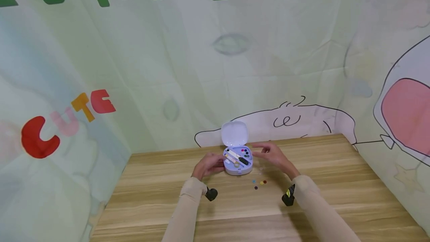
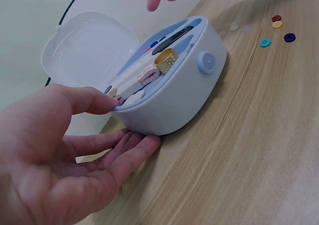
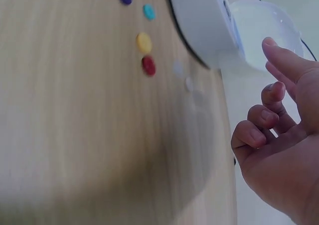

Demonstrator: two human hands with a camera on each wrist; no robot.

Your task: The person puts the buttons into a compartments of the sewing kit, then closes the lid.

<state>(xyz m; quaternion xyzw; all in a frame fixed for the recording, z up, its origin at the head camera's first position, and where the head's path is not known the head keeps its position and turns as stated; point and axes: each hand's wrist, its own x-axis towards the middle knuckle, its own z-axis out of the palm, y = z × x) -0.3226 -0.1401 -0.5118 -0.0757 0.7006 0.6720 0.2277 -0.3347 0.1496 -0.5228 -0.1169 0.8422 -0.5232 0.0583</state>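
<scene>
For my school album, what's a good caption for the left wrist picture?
A left hand holds an open, rounded, pale plastic sewing box; small round colourful buttons lie nearby.

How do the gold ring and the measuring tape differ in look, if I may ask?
The gold ring has a shiny, dimpled surface; the measuring tape is pale with printed markings. The ring is an open hoop; the tape is a compact bundle. Both lie in the open box.

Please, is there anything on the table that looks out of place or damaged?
Yes: a red button, a yellow button, a light blue button, a dark blue button and two pale pieces lie loose on the table, outside the open box, perhaps spilled. I see no damage.
</scene>
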